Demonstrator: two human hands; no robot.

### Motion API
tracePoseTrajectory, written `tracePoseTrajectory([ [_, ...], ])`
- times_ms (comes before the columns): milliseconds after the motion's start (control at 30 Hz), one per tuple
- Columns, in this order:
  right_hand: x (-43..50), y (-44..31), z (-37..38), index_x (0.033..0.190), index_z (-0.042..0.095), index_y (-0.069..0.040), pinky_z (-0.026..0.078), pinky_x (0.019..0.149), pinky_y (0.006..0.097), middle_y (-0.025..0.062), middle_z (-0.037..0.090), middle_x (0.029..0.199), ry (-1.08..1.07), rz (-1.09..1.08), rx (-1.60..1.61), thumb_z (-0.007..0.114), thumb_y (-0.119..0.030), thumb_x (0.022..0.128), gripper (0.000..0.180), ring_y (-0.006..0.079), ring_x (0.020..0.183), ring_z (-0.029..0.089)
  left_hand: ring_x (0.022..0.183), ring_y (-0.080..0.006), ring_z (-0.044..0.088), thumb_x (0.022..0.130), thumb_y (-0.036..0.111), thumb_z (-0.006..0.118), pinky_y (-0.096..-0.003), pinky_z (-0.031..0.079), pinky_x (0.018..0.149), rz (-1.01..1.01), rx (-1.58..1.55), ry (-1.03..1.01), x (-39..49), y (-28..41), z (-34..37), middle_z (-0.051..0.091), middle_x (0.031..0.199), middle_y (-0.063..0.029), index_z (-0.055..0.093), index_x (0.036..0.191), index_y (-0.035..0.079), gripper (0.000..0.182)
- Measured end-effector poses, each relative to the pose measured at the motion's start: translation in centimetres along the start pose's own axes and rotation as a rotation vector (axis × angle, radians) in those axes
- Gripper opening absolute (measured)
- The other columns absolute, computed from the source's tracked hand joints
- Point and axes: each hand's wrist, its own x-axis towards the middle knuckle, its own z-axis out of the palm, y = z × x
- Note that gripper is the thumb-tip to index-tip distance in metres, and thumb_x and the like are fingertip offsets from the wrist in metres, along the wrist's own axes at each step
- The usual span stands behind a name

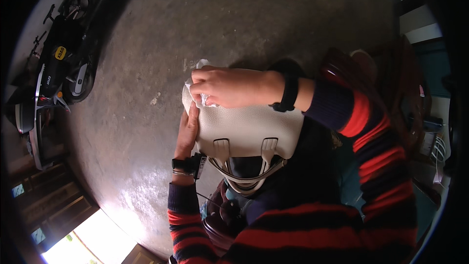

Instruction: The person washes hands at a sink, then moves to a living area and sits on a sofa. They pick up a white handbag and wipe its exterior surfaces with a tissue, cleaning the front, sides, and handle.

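A cream handbag (249, 124) with a pebbled, leather-like surface rests on my lap, its two handles (244, 181) hanging towards my body. My right hand (231, 86) presses a crumpled white cloth or tissue (202, 63) against the bag's upper left part. At the bag's left side, my left hand (187, 128) holds on, thumb along the edge and the other fingers mostly hidden. Both wrists carry dark bands. The bag's underside is out of sight.
Bare concrete floor (154, 62) spreads ahead and to the left. A black scooter (60, 69) stands at far left. Wooden door panels (58, 198) adjoin a bright doorway (95, 236) at lower left. Dark red glossy furniture (335, 66) and a white cable (438, 150) lie to the right.
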Motion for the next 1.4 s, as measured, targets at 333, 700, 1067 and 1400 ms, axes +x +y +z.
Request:
tracePoseTrajectory([
  [333,-13.9,-1.9,-8.3,0.098,0.061,-0.006,0.055,0.08,0.0375,0.0071,0.059,0.099,-0.284,0.611,0.063,0.068,-0.005,0.087,0.013,0.0231,0.095,0.064,0.105,-0.0145,0.059,0.103,0.048,0.049,-0.0287,0.048,0.091,0.041,0.145,-0.043,1.3,-0.3,0.7,0.065,0.116,-0.0095,0.057,0.129,-0.004,0.059],
  [700,-9.8,-3.2,-4.3,0.098,0.062,-0.006,0.05,0.087,0.0385,0.0097,0.054,0.108,-0.045,0.4,-0.132,0.063,0.006,0.081,0.022,0.0301,0.103,0.058,0.124,-0.0241,0.054,0.102,0.035,0.056,-0.0388,0.044,0.104,-0.059,-0.091,0.432,-10.4,-3.5,-1.7,0.056,0.135,-0.0114,0.049,0.139,0.001,0.05],
  [1067,-10.9,-7.6,1.1,0.116,0.068,-0.008,0.048,0.097,0.0378,0.0122,0.052,0.133,0.225,0.369,-0.4,0.076,-0.01,0.081,0.036,0.029,0.118,0.053,0.125,-0.0314,0.054,0.102,0.038,0.049,-0.0416,0.038,0.111,-0.32,-1.27,0.073,-12.8,-8.1,2.7,0.056,0.137,-0.0178,0.05,0.136,-0.002,0.052],
  [1400,-12.1,-5.4,5.6,0.119,0.069,-0.011,0.052,0.079,0.0329,0.0097,0.057,0.114,0.551,0.341,-0.337,0.068,0.003,0.085,0.037,0.0244,0.1,0.059,0.121,-0.0207,0.055,0.088,-0.003,0.062,-0.0352,0.043,0.106,-0.031,-0.765,0.209,-13.2,-7.0,6.8,0.057,0.133,-0.0076,0.047,0.139,0.004,0.054],
])
